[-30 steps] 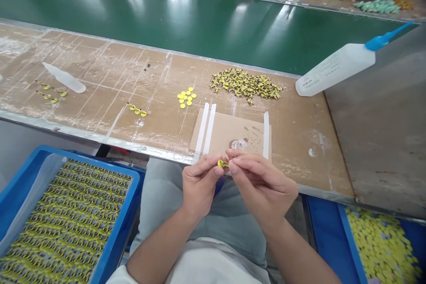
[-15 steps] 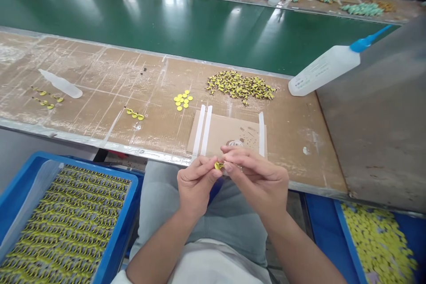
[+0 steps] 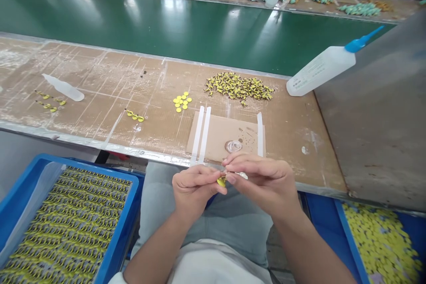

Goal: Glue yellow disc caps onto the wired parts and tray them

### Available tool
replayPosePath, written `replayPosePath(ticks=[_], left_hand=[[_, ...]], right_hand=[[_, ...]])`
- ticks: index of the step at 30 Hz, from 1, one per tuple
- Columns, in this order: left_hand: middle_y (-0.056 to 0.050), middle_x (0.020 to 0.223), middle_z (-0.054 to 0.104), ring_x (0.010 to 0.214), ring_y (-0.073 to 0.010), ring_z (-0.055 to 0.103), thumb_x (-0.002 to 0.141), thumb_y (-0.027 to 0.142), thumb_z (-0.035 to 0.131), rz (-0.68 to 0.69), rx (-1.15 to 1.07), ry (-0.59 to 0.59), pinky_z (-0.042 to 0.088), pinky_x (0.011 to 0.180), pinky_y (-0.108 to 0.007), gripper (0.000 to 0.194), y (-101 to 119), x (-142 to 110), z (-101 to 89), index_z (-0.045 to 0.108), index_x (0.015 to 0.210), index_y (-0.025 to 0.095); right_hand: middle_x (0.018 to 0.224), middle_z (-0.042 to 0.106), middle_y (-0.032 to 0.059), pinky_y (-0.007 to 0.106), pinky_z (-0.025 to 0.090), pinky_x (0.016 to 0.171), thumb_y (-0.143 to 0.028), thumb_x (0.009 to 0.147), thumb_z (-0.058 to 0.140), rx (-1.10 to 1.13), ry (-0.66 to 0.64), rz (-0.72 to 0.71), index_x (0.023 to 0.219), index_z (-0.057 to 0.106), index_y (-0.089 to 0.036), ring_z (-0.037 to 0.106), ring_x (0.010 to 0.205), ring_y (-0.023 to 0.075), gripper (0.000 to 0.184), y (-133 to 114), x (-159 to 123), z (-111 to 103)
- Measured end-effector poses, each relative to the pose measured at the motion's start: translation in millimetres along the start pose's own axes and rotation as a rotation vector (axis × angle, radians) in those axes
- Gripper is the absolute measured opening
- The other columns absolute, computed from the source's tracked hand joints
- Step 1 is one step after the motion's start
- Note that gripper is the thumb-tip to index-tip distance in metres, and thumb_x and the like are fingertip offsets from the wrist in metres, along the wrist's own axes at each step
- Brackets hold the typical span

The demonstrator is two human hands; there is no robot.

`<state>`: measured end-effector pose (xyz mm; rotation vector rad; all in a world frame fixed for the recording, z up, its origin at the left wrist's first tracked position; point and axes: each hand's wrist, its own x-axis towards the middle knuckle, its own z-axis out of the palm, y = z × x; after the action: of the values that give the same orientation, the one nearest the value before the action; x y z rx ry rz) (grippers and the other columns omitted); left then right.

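Just past the front edge of the bench, over my lap, my left hand (image 3: 195, 188) pinches a small yellow disc (image 3: 221, 181) between thumb and fingertips. My right hand (image 3: 262, 182) meets it from the other side, thumb and fingers pressed together at a tiny darker bit by the disc. A whitish piece (image 3: 244, 175) shows beneath the right fingers; its kind cannot be made out. Behind the hands lies a cardboard sheet (image 3: 218, 135) with white tape strips and a whitish round smear (image 3: 233, 146).
Yellow-and-black small parts (image 3: 238, 86) lie heaped on the bench, beside loose yellow discs (image 3: 182, 102). A blue-capped bottle (image 3: 321, 71) leans against a metal panel (image 3: 376, 120). Blue trays (image 3: 136, 182) flank my legs. Across the green belt (image 3: 149, 26), other people's hands work.
Both hands have lowered slightly, and the yellow disc has tilted and dropped a little between the fingertips. The round smear on the cardboard is now fully uncovered.
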<state>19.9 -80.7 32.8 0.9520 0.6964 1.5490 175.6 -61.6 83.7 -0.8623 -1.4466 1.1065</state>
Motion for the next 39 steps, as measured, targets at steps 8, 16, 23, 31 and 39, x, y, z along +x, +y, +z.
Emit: replayPosePath(ticks=[8,16,23,31,39], left_hand=[[-0.001,0.072,0.076,0.073,-0.0197,0.075,0.068,0.013,0.089,0.042,-0.016,-0.06,0.063,0.068,-0.029,0.026,3,7,-2.4,0.082,0.088,0.028],[0.001,0.071,0.07,0.07,-0.0139,0.065,0.055,0.018,0.096,0.2,0.091,-0.081,0.058,0.066,-0.026,0.061,7,10,-8.6,0.077,0.112,0.028],[0.003,0.065,0.069,0.066,-0.0117,0.059,0.063,0.016,0.093,0.316,0.162,-0.158,0.054,0.066,-0.024,0.083,12,9,-11.6,0.061,0.139,0.028],[0.005,0.065,0.064,0.065,-0.011,0.057,0.072,0.017,0.088,0.369,0.203,-0.207,0.053,0.068,-0.023,0.091,12,8,-11.6,0.044,0.152,0.025],[0.006,0.064,0.066,0.066,-0.0111,0.058,0.067,0.019,0.092,0.309,0.198,-0.172,0.053,0.071,-0.022,0.102,10,4,-12.1,0.039,0.154,0.024]], right_hand=[[0.09,0.077,0.0056,0.036,0.06,0.079,-0.007,0.082,0.078,0.092,-0.108,0.064,0.1,0.081,-0.027,0.071,0.083,0.0215,0.028,0,3,-5],[0.09,0.076,0.0077,0.036,0.059,0.081,-0.013,0.084,0.08,0.197,-0.23,0.162,0.101,0.081,-0.026,0.072,0.086,0.0227,0.022,2,8,-6],[0.087,0.077,0.0075,0.034,0.06,0.081,-0.014,0.083,0.081,0.18,-0.277,0.137,0.098,0.081,-0.024,0.072,0.083,0.0211,0.017,-4,12,-3],[0.092,0.077,0.0075,0.034,0.059,0.082,-0.008,0.082,0.079,0.225,-0.307,0.164,0.103,0.08,-0.024,0.072,0.086,0.0207,0.026,0,11,-3],[0.093,0.077,0.0078,0.032,0.06,0.08,-0.012,0.082,0.081,0.261,-0.285,0.237,0.101,0.08,-0.022,0.072,0.085,0.0201,0.022,0,7,-3]])
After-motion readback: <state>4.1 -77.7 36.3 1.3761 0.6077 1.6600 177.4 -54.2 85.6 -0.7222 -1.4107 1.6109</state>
